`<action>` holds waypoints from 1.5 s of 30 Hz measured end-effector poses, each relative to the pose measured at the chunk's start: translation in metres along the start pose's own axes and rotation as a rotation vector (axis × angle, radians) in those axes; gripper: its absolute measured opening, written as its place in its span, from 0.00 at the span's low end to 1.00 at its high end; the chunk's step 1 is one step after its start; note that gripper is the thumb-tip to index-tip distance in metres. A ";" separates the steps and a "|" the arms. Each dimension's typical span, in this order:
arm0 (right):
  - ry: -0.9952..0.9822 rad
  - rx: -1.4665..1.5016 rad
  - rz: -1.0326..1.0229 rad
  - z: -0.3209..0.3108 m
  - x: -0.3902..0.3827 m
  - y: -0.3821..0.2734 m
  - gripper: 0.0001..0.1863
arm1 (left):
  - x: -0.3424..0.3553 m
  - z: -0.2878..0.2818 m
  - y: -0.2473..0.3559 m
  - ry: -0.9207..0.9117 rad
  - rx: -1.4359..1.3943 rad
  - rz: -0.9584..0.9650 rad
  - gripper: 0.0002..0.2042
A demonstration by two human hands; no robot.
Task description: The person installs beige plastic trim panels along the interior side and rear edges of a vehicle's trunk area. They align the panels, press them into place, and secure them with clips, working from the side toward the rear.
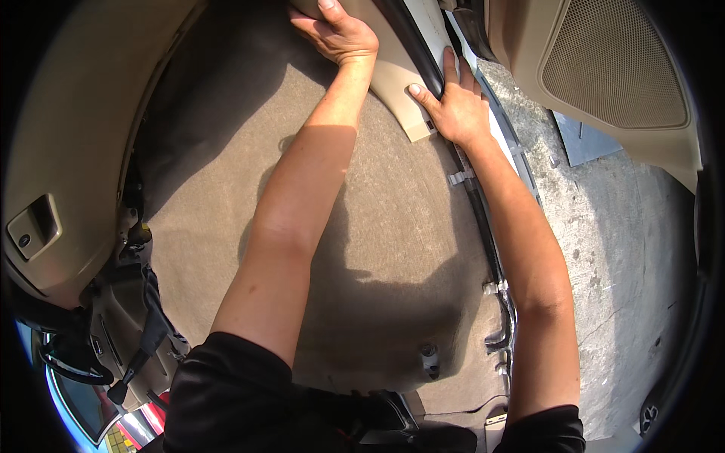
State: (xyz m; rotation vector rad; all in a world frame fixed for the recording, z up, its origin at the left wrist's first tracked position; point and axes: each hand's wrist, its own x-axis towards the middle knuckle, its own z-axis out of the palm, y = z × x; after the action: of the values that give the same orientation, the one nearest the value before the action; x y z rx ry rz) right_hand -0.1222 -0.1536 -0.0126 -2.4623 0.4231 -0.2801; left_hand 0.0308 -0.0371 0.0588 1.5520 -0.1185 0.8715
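A beige plastic trim panel runs along the inside of the door opening, its squared lower end lying by the carpet edge. My left hand rests against its upper part, thumb apart from the bent fingers; the frame's top edge cuts off some of the fingertips. Beside the panel's lower end is my right hand. Its fingers stretch over the black door seal, and its thumb reaches onto the panel. The right hand's fingers are spread.
Brown carpet covers the car floor. White clips line the exposed sill below the panel. An opened door with a speaker grille stands at right over concrete ground. At left is a beige dashboard panel with a latch handle.
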 end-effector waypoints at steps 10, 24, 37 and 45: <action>-0.066 -0.013 -0.130 -0.011 -0.004 0.029 0.69 | -0.092 -0.032 -0.016 -0.347 0.325 -0.257 0.52; 0.067 -0.071 -0.031 -0.011 -0.028 0.006 0.51 | -0.035 -0.221 0.025 -0.980 0.877 0.229 0.27; 0.091 -0.022 -0.063 0.003 -0.023 0.016 0.47 | -0.031 -0.211 -0.017 -1.074 0.424 0.115 0.09; 0.078 -0.005 -0.094 0.001 -0.019 0.024 0.46 | 0.068 -0.153 -0.010 -0.506 -0.260 -0.715 0.14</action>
State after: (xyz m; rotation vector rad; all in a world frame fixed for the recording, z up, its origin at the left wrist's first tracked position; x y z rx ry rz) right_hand -0.1455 -0.1640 -0.0295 -2.4856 0.3416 -0.4153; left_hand 0.0151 0.1290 0.0779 1.3885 -0.0302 -0.1027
